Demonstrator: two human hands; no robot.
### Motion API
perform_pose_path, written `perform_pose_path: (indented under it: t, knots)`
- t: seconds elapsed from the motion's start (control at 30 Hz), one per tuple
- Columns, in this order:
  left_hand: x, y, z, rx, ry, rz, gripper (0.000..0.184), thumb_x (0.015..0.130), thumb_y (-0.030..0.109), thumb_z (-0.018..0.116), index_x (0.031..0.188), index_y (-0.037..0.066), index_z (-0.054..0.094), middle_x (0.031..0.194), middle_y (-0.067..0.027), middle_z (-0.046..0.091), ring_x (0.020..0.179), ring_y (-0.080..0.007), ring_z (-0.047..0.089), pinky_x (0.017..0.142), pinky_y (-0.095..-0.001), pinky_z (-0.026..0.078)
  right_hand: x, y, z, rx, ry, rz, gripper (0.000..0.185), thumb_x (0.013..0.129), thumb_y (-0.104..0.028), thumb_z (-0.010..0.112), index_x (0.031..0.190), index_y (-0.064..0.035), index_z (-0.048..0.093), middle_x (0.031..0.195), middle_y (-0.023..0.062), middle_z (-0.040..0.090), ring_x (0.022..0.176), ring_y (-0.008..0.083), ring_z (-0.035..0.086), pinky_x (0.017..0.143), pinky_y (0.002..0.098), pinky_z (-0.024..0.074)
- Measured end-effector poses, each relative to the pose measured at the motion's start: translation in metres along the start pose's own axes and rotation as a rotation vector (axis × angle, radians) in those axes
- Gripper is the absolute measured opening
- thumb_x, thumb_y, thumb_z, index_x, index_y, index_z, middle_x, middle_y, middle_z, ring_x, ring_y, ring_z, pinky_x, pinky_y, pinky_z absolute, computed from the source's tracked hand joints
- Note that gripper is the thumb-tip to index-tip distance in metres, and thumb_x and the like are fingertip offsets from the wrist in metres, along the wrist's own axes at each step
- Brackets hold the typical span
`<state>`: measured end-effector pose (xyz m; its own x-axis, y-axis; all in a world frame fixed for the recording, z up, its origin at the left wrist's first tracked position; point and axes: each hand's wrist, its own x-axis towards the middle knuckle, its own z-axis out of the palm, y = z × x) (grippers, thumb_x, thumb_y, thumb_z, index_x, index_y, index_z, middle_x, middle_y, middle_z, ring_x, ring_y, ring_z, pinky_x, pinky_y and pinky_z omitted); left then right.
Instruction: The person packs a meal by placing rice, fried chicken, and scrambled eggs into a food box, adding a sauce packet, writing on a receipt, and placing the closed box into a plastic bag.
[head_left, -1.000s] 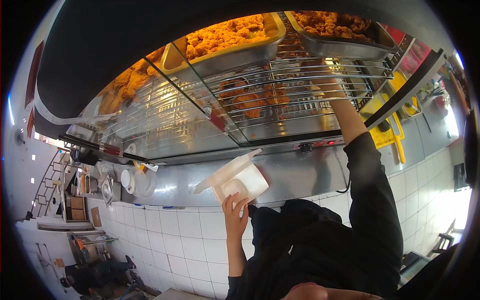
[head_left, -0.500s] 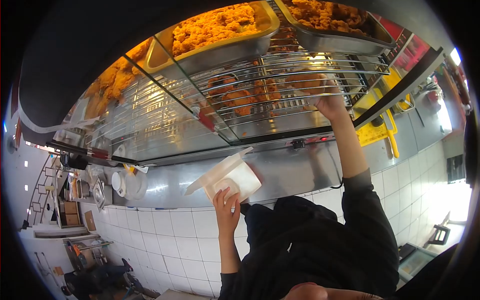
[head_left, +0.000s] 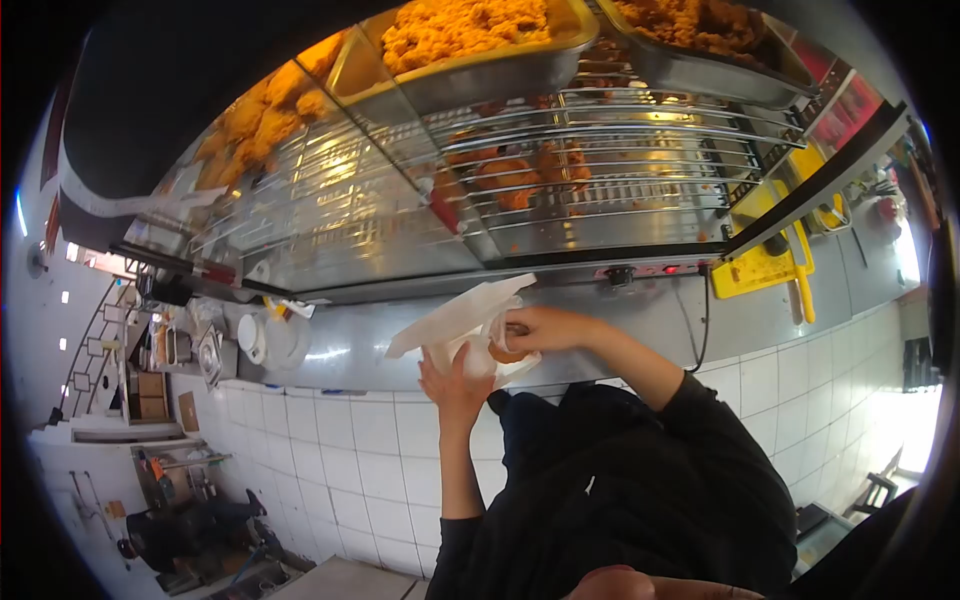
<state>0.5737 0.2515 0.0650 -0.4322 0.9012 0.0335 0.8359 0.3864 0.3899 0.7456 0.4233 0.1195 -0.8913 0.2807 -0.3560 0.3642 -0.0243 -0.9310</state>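
Observation:
A white paper box [head_left: 462, 308] with its lid flap raised sits at the counter's near edge. My left hand [head_left: 457, 390] rests against its near left side, fingers spread. My right hand [head_left: 545, 329] is closed on a browned piece of fried chicken [head_left: 508, 354] at the box's right side. Whitish, thin material shows by the right fingertips; I cannot tell what it is. The inside of the box is mostly hidden by my hands. Beyond my hands, several fried chicken pieces [head_left: 506, 180] lie under the wire rack of the warming cabinet.
A glass-fronted warming cabinet [head_left: 480, 245] spans the back of the steel counter [head_left: 360, 345]. Metal trays of fried chicken [head_left: 465, 75] stand on its upper rack. A yellow tray [head_left: 760, 272] with a yellow-handled tool lies right. White round containers [head_left: 270, 340] stand left. A person [head_left: 200, 530] is at lower left.
My right hand has come out of the cabinet with a piece of fried chicken, down to the white box. My left hand's fingers have spread. The camera view has shifted slightly.

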Motion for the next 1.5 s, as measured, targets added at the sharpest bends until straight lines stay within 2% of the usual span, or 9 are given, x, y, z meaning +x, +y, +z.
perform_pose_path:
  t: [0.23, 0.4, 0.47, 0.57, 0.73, 0.8, 1.1, 1.2, 1.5]
  knots:
    - [0.001, -0.004, -0.006, -0.126, -0.01, 0.151, 0.078, 0.056, 0.028, 0.086, 0.126, 0.021, 0.053, 0.147, -0.0312, 0.014, 0.135, -0.046, 0.019, 0.107, -0.0522, 0.024, 0.004, -0.002, 0.024, -0.643, 0.696, -0.319, 0.036, 0.083, -0.025, 0.061, 0.115, -0.0112, 0.056, 0.102, 0.0142, 0.058, 0.096, 0.0319, 0.058, 0.08, 0.0413, 0.049]
    - [0.005, -0.002, -0.008, -0.246, -0.014, 0.177, 0.075, 0.057, 0.024, 0.085, 0.124, 0.016, 0.053, 0.146, -0.0313, 0.014, 0.136, -0.0452, 0.018, 0.107, -0.0515, 0.024, -0.109, 0.006, -0.005, -0.827, 1.054, -0.496, 0.052, 0.075, -0.014, 0.069, 0.125, -0.0174, 0.056, 0.131, 0.0131, 0.051, 0.119, 0.031, 0.05, 0.097, 0.0458, 0.0409]
    - [0.008, -0.003, -0.01, -0.283, -0.032, 0.207, 0.073, 0.058, 0.024, 0.085, 0.124, 0.016, 0.053, 0.147, -0.03, 0.014, 0.136, -0.0452, 0.018, 0.108, -0.0513, 0.024, -0.181, 0.082, -0.046, -0.682, 1.661, -0.732, 0.038, 0.087, -0.02, 0.054, 0.123, -0.0099, 0.053, 0.119, 0.0131, 0.054, 0.112, 0.0258, 0.052, 0.085, 0.0401, 0.0468]
    - [0.014, 0.001, -0.015, -0.397, -0.073, 0.232, 0.069, 0.061, 0.022, 0.084, 0.123, 0.015, 0.054, 0.147, -0.0265, 0.015, 0.136, -0.0444, 0.019, 0.108, -0.0512, 0.024, -0.285, 0.121, -0.124, -0.529, 2.254, -0.408, 0.032, 0.089, -0.02, 0.052, 0.119, -0.0069, 0.054, 0.115, 0.0132, 0.056, 0.11, 0.0261, 0.053, 0.086, 0.0388, 0.0458]
    - [0.023, 0.004, -0.009, -0.422, 0.019, 0.266, 0.057, 0.07, 0.012, 0.076, 0.121, 0.01, 0.052, 0.138, -0.021, 0.03, 0.13, -0.0397, 0.027, 0.105, -0.0484, 0.027, -0.317, 0.202, -0.254, -0.585, 1.756, -0.07, 0.027, 0.092, -0.019, 0.047, 0.11, -0.0018, 0.056, 0.109, 0.0135, 0.059, 0.107, 0.0265, 0.055, 0.087, 0.0367, 0.0441]
    - [0.04, -0.006, -0.007, -0.344, 0.536, 0.156, 0.05, 0.073, 0.005, 0.07, 0.119, 0.004, 0.049, 0.126, -0.0156, 0.041, 0.118, -0.0334, 0.039, 0.098, -0.0416, 0.032, -0.302, 0.25, -0.29, -0.426, 1.168, -0.019, 0.026, 0.086, -0.014, 0.055, 0.109, -0.0017, 0.059, 0.108, 0.0148, 0.063, 0.104, 0.0273, 0.058, 0.091, 0.0368, 0.0425]
    - [0.102, 0.153, -0.082, -0.906, 0.486, 0.598, 0.07, 0.082, 0.013, 0.067, 0.138, 0.004, 0.027, 0.134, -0.0111, 0.037, 0.119, -0.0221, 0.04, 0.097, -0.0354, 0.029, -0.263, 0.216, -0.168, -0.558, 1.786, -0.179, 0.026, 0.085, 0.001, 0.052, 0.11, -0.0023, 0.06, 0.107, 0.0139, 0.06, 0.102, 0.0257, 0.058, 0.084, 0.0333, 0.0455]
    - [0.098, 0.177, -0.066, -0.666, 0.753, 0.51, 0.07, 0.083, 0.015, 0.066, 0.138, 0.004, 0.024, 0.136, -0.012, 0.034, 0.122, -0.021, 0.036, 0.1, -0.036, 0.027, -0.267, 0.216, -0.072, -0.37, 1.738, -0.052, 0.024, 0.087, 0.002, 0.05, 0.108, -0.0033, 0.061, 0.106, 0.0116, 0.057, 0.102, 0.0252, 0.056, 0.08, 0.031, 0.0455]
    - [0.119, 0.201, -0.056, -1.051, 0.719, 0.339, 0.066, 0.08, 0.017, 0.064, 0.132, 0.005, 0.026, 0.125, -0.0087, 0.035, 0.11, -0.019, 0.036, 0.101, -0.0364, 0.023, -0.325, 0.234, 0.005, -0.366, 1.885, 0.001, 0.026, 0.089, 0.004, 0.046, 0.106, -0.0049, 0.063, 0.105, 0.0061, 0.058, 0.077, 0.0122, 0.054, 0.061, 0.0217, 0.0443]
